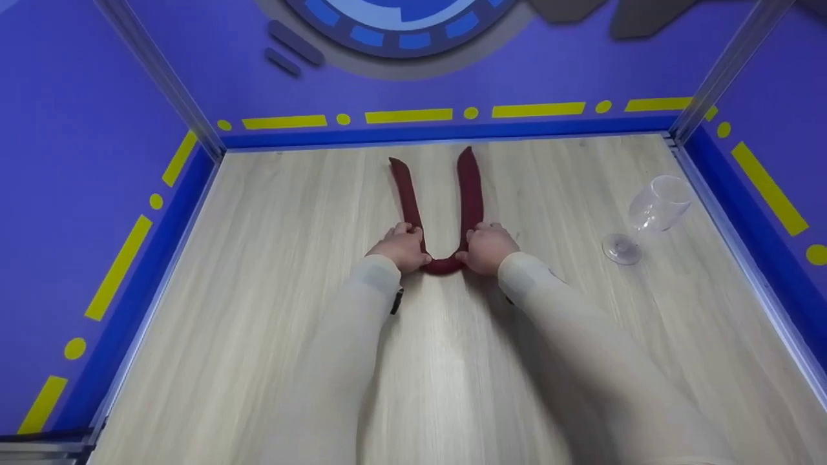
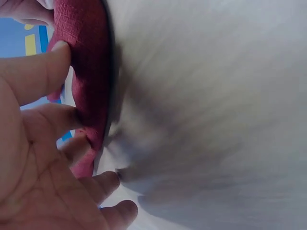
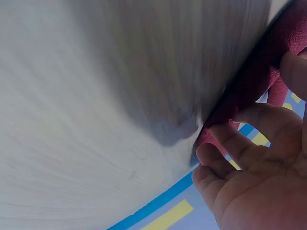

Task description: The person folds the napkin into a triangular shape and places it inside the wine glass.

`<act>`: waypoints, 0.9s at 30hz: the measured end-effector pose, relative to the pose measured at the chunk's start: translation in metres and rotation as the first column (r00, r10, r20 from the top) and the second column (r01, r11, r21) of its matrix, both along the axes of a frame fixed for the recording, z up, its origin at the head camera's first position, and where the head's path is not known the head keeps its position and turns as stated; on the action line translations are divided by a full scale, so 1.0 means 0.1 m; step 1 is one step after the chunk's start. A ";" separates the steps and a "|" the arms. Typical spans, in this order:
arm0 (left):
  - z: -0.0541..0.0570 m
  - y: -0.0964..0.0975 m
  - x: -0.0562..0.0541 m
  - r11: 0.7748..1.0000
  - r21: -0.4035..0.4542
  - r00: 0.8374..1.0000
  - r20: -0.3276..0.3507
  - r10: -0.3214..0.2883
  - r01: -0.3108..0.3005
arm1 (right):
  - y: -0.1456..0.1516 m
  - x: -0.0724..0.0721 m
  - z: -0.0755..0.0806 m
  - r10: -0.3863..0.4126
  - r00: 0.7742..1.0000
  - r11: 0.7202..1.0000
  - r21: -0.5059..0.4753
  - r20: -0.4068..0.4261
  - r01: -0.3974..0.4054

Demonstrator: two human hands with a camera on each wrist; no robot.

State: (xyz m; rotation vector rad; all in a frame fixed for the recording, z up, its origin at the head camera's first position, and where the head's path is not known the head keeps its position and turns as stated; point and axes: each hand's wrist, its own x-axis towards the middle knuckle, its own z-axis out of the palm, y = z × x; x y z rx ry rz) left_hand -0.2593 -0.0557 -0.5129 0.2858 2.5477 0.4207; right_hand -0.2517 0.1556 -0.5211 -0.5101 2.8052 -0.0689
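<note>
A dark red folded cloth (image 1: 472, 187) lies on the table as a long band bent into a U. Its bend faces me and its two pointed ends face the far wall. My left hand (image 1: 400, 248) grips the left side of the bend, thumb and fingers against the cloth (image 2: 91, 62). Opposite it, my right hand (image 1: 489, 248) holds the right side, its thumb and first fingers on the fabric (image 3: 247, 88). In both wrist views the outer fingers reach past the cloth toward the tabletop.
A clear wine glass (image 1: 659, 205) is on the right of the wooden table (image 1: 291, 213), its round foot toward me. Blue-purple panels (image 1: 413, 84) with yellow dashes border the table at the back and both sides. Metal rails (image 1: 765, 284) run along the side edges.
</note>
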 end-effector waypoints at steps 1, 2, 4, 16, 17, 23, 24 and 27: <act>0.01 0.01 0.01 1.000 -0.008 1.000 -0.003 0.001 -0.001 | 0.00 0.01 0.01 -0.004 1.000 1.000 -0.001 0.017 0.004; 0.01 0.02 0.02 1.000 -0.019 1.000 -0.007 -0.001 0.001 | 0.00 0.02 0.01 -0.010 0.999 1.000 0.000 0.033 0.010; 0.02 0.03 0.03 0.999 -0.047 1.000 -0.017 -0.011 0.010 | 0.01 0.04 0.03 -0.023 0.998 1.000 0.004 0.060 0.023; 0.06 0.10 0.08 0.989 -0.129 0.998 -0.002 -0.068 0.067 | -0.05 0.07 0.01 -0.079 0.988 0.996 -0.034 0.132 0.085; 0.06 0.10 0.08 0.990 -0.123 0.998 0.006 -0.065 0.065 | -0.05 0.07 0.01 -0.081 0.987 0.996 -0.035 0.139 0.087; 0.03 0.15 0.04 0.997 -0.062 0.999 0.037 -0.034 0.036 | -0.05 0.07 0.00 -0.080 0.981 0.995 -0.038 0.176 0.088; 0.02 0.17 0.04 0.998 -0.054 0.999 0.037 -0.032 0.034 | -0.05 0.06 0.00 -0.079 0.980 0.995 -0.040 0.180 0.088; 0.01 0.21 0.03 0.999 -0.046 0.999 0.031 -0.027 0.028 | -0.04 0.05 -0.03 -0.085 0.977 0.994 -0.046 0.195 0.096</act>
